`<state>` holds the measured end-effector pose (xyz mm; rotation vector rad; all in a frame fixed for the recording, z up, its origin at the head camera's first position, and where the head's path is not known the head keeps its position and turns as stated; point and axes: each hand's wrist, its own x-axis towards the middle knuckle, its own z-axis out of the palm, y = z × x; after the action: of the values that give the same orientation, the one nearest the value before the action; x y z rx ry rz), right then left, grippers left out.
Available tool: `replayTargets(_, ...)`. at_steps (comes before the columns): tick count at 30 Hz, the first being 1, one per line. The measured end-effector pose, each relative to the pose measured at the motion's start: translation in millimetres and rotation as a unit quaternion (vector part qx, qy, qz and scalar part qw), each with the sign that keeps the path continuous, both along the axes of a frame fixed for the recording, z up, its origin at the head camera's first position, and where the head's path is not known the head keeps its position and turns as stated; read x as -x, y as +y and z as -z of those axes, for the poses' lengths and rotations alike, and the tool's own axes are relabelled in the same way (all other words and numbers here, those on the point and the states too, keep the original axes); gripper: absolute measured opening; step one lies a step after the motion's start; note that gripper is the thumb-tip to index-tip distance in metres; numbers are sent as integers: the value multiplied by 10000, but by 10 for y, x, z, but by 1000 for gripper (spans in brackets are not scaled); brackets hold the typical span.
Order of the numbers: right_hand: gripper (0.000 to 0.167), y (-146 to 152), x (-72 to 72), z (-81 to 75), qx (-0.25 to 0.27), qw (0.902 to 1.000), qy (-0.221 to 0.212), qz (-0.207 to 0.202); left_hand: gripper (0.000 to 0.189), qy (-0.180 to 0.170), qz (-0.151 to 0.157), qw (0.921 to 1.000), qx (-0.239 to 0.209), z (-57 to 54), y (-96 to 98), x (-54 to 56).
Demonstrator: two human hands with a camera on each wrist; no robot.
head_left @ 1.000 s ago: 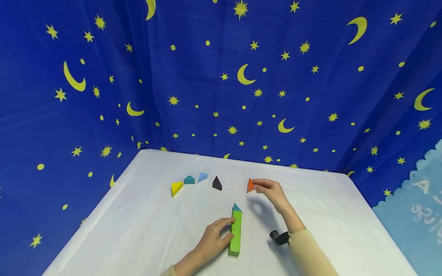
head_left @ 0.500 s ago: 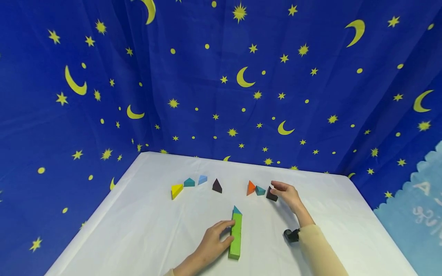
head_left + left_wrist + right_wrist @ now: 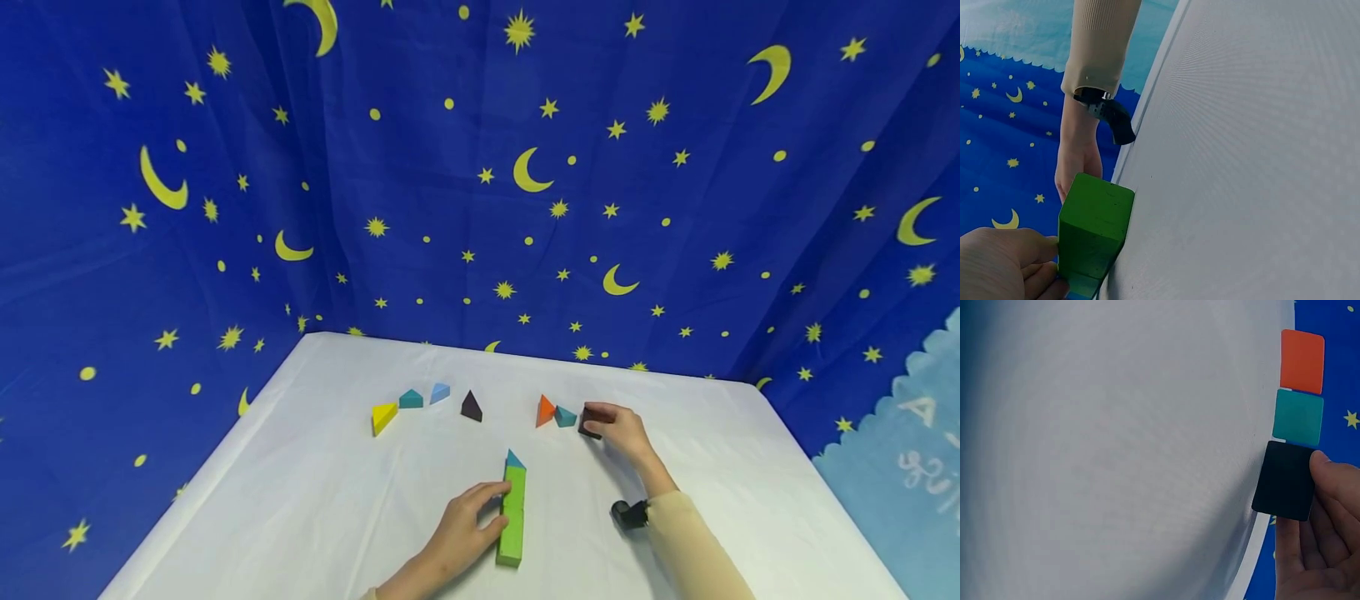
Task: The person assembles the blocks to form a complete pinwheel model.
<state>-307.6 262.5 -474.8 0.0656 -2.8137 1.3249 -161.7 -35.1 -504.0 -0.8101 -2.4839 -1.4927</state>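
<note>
Right fingers (image 3: 609, 410): pinching black block (image 3: 1284, 481), lower right of centre
Teal block (image 3: 566, 417), orange block (image 3: 544, 412): leftward
Left fingers (image 3: 489, 489): relaxed, touching green blocks (image 3: 513, 533), lower centre

Head cam fwd/dn; wrist cams close; tbl (image 3: 300, 500) shared.

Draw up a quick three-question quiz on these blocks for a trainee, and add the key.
1. What does the right hand grip?
2. True or false: in the head view, the yellow block lies left of the orange block.
3. Fill the gap: in the right wrist view, a ___ sits between the orange block and the gripped one.

Key: 1. A black block. 2. True. 3. Teal block.
</note>
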Motion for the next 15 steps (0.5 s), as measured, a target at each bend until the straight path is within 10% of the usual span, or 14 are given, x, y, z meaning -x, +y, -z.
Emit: replayTargets(15, 42, -93, -161, -247, 465, 9974, 538, -83, 40, -130, 37, 9999, 11, -11, -5, -8)
